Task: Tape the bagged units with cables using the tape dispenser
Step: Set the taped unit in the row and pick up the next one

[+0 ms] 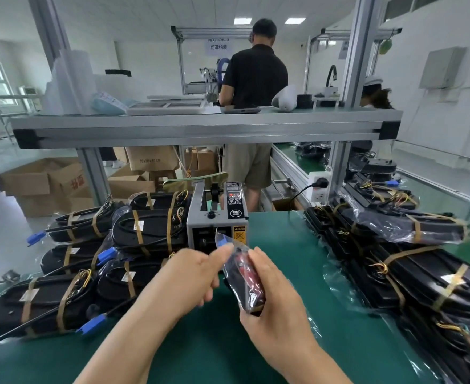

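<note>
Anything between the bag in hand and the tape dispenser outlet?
Nothing visible. The right hand grips the bag, the left hand pinches its top, and that top sits directly in front of the tape dispenser outlet.

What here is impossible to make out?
Head view only.
- Small bag contents: blurred by plastic glare, partly covered by right hand.
- Tape dispenser outlet: hidden behind the bag.
- What the left hand pinches: hidden by its thumb.
- Right stack of bagged units: cut off by the edge.
</note>
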Available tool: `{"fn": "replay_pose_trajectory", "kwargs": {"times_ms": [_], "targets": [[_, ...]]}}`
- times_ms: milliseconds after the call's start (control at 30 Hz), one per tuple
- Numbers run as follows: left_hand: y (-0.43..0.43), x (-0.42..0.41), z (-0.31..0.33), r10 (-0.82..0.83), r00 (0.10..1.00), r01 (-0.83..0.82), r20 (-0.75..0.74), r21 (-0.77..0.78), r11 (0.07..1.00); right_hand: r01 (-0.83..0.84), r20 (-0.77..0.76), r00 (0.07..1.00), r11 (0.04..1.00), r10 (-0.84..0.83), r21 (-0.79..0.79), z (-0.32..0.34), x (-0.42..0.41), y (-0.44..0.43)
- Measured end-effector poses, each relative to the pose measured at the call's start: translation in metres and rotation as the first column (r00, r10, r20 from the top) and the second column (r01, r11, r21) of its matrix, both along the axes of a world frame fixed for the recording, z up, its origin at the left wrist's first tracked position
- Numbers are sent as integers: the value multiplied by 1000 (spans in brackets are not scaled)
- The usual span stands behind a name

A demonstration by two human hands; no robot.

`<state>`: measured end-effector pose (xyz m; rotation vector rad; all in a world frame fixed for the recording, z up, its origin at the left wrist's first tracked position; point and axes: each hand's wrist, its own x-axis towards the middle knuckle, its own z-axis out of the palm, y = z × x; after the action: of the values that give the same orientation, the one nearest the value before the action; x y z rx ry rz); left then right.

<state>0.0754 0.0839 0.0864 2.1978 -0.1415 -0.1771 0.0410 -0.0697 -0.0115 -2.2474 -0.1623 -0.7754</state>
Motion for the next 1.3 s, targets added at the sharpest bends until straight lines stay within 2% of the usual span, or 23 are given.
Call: {"fn": "replay_pose_trajectory", "kwargs": {"times_ms": [67,167,300,467,533,600,700,767,833,900,1000,1133,1300], "targets": [[-3,-3,-10,-59,997,57,-52,-38,998,-13,2,1000,1000,13,-24,0,-1,0],[-1,-2,-8,-57,998,53,-13,-174,983,-13,27,1000,997,15,-72,-1,-3,-2],[-3,-1,0,-53,999,53,4,-213,976,-54,54,997,990,61,-127,-4,-2,-2],[-10,2,-3,7,995,-50,-95,-460,887,-64,86,993,974,85,-217,3,2,-14],[-12,3,-4,3,994,-59,-110,-506,860,-75,69,993,971,93,-228,4,4,-19],[-13,5,-7,-29,992,-39,-125,-508,860,-96,22,995,987,100,-130,5,4,-21],[-8,13,-7,-24,993,-31,-114,-460,887,-143,-93,984,982,155,122,11,2,-24],[0,21,-13,50,995,-14,86,-379,925,-202,-179,948,934,262,295,19,1,-32],[6,25,-17,41,944,79,327,-346,935,-296,-212,894,874,396,386,30,1,-41],[9,27,-19,-84,898,209,432,-252,945,-388,-239,833,835,498,390,41,3,-47],[8,34,-14,-243,840,330,485,-100,939,-434,-251,790,799,560,416,46,6,-50],[7,36,-3,-333,855,439,397,-210,874,-461,-249,773,786,584,413,46,7,-51],[6,37,2,-366,860,479,355,-317,818,-477,-255,758,776,601,412,45,7,-49]]}}
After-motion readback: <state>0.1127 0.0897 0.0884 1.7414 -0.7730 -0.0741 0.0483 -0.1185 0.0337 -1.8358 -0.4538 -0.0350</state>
